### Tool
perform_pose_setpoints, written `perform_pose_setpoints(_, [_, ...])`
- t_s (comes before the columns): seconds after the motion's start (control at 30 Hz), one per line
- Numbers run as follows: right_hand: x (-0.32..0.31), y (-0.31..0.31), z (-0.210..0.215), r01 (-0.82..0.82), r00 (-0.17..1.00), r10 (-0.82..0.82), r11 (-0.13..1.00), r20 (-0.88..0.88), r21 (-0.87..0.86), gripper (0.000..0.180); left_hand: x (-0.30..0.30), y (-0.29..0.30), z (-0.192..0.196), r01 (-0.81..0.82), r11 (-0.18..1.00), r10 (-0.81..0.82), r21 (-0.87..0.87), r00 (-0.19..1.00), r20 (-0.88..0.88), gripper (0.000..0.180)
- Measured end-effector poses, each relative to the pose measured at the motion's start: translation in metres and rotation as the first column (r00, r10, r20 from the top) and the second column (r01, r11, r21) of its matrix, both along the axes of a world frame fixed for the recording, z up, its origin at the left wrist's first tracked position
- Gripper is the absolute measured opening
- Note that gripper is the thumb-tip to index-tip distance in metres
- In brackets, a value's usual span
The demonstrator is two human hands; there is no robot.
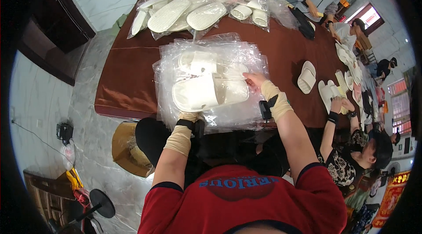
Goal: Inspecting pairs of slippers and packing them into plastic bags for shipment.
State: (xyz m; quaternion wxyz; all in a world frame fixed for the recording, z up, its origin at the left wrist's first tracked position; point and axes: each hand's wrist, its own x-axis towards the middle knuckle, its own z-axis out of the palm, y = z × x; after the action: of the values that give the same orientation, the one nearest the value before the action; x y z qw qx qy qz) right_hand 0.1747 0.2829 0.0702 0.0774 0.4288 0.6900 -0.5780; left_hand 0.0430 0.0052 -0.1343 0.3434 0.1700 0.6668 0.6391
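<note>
A pair of white slippers [210,91] lies side by side over a stack of clear plastic bags [176,51] on the brown-covered table. My right hand [256,80] is closed at their right-hand end, thumb and fingers at the edge of the slippers. Under the near slipper's left part is my left hand [190,116], its fingers hidden by the slipper and plastic. Both wrists are wrapped in beige bandage with black straps. Whether the slippers lie inside a bag or on top of it is hard to make out.
Bagged white and pink slippers [176,12] are piled at the table's far side. One loose white slipper [307,77] lies to the right, near a co-worker's hands [340,104] and more slippers. A cardboard box [127,148] stands on the floor at left. Other people work further along.
</note>
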Motion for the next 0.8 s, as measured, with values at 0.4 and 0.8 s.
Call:
perform_pose_setpoints(0.4, [0.023, -0.001, -0.017, -0.145, 0.906, -0.038, 0.908, -0.422, -0.393, 0.054, -0.007, 0.017, -0.006, 0.023, 0.997, -0.035, -0.074, 0.986, -0.165, 0.044])
perform_pose_setpoints(0.8, [0.026, -0.009, -0.009, -0.186, 0.851, 0.243, 0.968, -0.466, 0.166, 0.057, -0.012, 0.016, -0.019, 0.003, 0.989, -0.051, -0.151, 0.948, -0.313, 0.043])
